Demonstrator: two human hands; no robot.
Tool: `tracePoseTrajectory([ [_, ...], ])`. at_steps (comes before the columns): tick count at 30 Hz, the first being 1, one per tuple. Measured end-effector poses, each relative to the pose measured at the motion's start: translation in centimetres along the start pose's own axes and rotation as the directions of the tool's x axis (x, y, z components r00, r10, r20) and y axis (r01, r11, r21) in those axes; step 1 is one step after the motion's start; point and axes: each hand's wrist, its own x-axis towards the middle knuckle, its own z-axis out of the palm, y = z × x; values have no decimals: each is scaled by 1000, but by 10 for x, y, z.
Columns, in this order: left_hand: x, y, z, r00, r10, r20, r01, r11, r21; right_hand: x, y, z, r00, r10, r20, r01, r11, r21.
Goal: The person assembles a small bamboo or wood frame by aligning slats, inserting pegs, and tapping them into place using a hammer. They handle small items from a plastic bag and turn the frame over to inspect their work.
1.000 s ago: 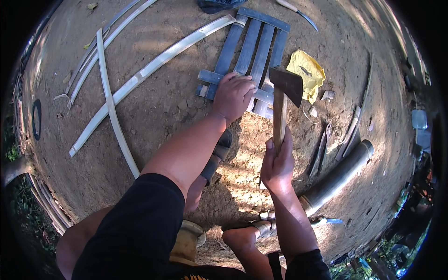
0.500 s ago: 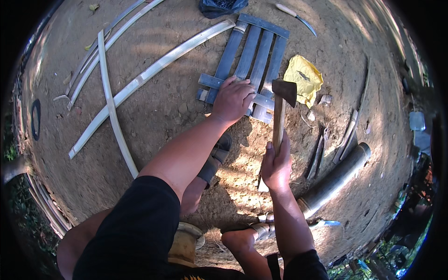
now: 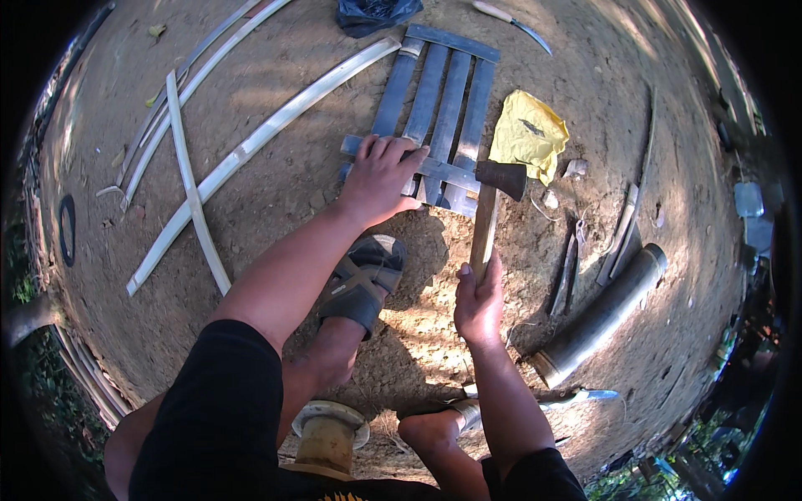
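Note:
A panel of dark slats [image 3: 434, 92] with crosspieces at both ends lies on the ground ahead. My left hand [image 3: 383, 179] grips its near end, with fingers over the crosspiece and the thumb at the near edge. In my right hand [image 3: 480, 307] is a hatchet, the fingers wrapped around its wooden handle [image 3: 484, 230]. The dark hatchet head [image 3: 503, 179] is up beside the panel's near right corner; whether it touches the wood I cannot tell. My left palm hides part of the near slat ends.
Long pale split strips [image 3: 267, 134] cross at left. A yellow crumpled sheet [image 3: 528, 138], pliers [image 3: 570, 263], a sheathed blade [image 3: 622, 225] and a dark bamboo tube [image 3: 601, 313] lie right. Farther off are a curved knife [image 3: 516, 23] and black plastic bag [image 3: 378, 15]. My sandalled foot [image 3: 359, 284] is below.
My left hand has slid left along the panel's near crosspiece and now wraps its edge. The hatchet has shifted slightly lower, its head turned more sideways. The whole view has shifted a little.

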Motion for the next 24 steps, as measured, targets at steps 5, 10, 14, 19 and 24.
tracePoseTrajectory([
  [5,11,3,-2,999,-12,-30,11,1000,-26,-5,13,1,998,-46,-49,44,998,-52],
  [10,14,1,-7,999,-28,38,28,1000,-1,-8,19,0,996,-86,-8,85,991,-101],
  [14,20,-4,-3,991,-127,28,129,989,-70,-9,16,0,995,-94,35,98,985,-144],
  [19,49,-3,-3,899,-361,250,332,931,150,3,0,-2,969,-242,44,246,954,-173],
  [24,58,-2,-14,813,-427,396,405,903,142,16,-38,-3,947,-310,85,321,927,-195],
])
